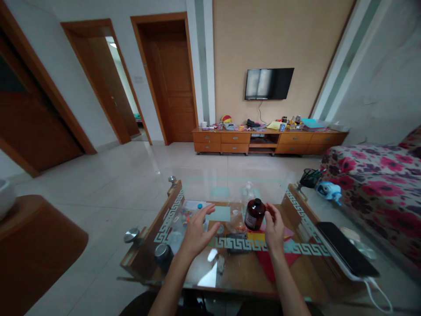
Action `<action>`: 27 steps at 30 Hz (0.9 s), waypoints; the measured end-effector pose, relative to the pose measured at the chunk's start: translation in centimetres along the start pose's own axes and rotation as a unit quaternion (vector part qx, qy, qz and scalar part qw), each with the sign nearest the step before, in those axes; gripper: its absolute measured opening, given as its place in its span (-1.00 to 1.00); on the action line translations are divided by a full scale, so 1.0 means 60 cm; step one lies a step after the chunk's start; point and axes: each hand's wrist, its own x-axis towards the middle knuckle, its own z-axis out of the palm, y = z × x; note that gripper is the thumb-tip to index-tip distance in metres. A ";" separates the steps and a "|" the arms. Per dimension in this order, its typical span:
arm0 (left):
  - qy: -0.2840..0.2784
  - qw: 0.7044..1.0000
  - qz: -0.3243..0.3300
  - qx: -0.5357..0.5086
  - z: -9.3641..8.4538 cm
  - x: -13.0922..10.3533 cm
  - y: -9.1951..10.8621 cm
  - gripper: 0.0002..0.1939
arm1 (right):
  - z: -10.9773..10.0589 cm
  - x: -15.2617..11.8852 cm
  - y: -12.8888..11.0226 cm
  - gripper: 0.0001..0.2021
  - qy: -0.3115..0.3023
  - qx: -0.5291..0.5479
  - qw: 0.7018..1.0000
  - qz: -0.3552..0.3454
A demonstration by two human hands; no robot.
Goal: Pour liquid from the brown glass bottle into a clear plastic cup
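A brown bottle (254, 216) with a black cap and a pale label stands on the glass-topped table (237, 281). My right hand (275, 226) is at the bottle's right side, fingers loosely bent and not wrapped around it; whether the fingertips touch it I cannot tell. To the left, my left hand (199, 230) hovers above the glass with fingers stretched and the thumb apart, holding nothing. Beyond that hand the blue cap (200, 206) of a bottle shows. A dark jar with a metal lid (162, 253) stands left of my left forearm.
A phone (347, 248) with a white cable lies at the table's right. Behind it are a black mesh holder (310, 177) and a blue-and-white item (329, 192). A flowered sofa (378, 175) borders the right; a low cabinet (235, 141) stands at the far wall.
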 end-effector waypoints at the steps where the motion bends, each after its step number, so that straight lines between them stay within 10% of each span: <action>1: 0.015 1.000 -0.011 -0.011 0.010 -0.005 -0.009 -0.44 | 0.000 -0.002 0.008 -0.51 -0.023 -0.004 1.000 0.003; 16: -0.032 0.999 -0.013 -0.022 0.084 -0.028 -0.057 -0.48 | 0.026 0.000 0.008 -0.59 -0.156 -0.062 0.986 -0.010; 27: 0.034 0.995 -0.089 -0.031 0.083 -0.033 -0.069 -0.21 | 0.062 -0.057 -0.048 -0.30 -0.444 -0.164 0.867 -0.158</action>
